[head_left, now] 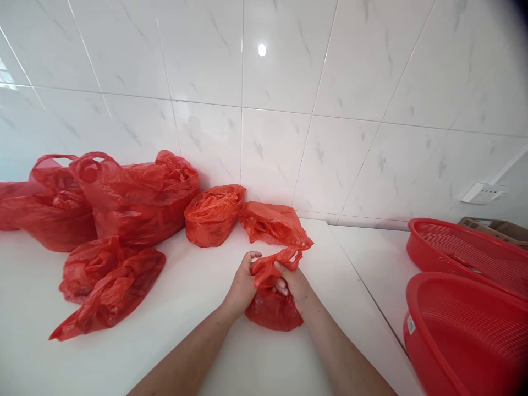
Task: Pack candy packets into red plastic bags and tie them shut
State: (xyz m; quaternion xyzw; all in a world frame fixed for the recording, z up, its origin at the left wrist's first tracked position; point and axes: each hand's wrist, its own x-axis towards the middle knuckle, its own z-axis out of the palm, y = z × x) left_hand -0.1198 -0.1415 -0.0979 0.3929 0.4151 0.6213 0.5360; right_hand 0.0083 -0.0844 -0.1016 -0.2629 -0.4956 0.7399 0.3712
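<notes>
Between my hands a red plastic bag (274, 313) rests on the white table, its lower part bulging with contents I cannot make out. My left hand (243, 283) grips the gathered upper part from the left side. From the right, my right hand (295, 283) holds the neck, its thumb on the crumpled plastic and its fingers curled below. A loop of the bag's handle sticks up above the right hand. Just behind, another red plastic bag (272, 223) lies rather flat, close to the held one.
A rounded red bag (214, 217) and larger filled red bags (140, 203) stand along the tiled wall. Crumpled red bags (111, 291) lie front left. Two red plastic baskets (429, 330) sit at the right, past a table seam, with a cardboard box (495, 228) and a wall socket (482, 192) behind.
</notes>
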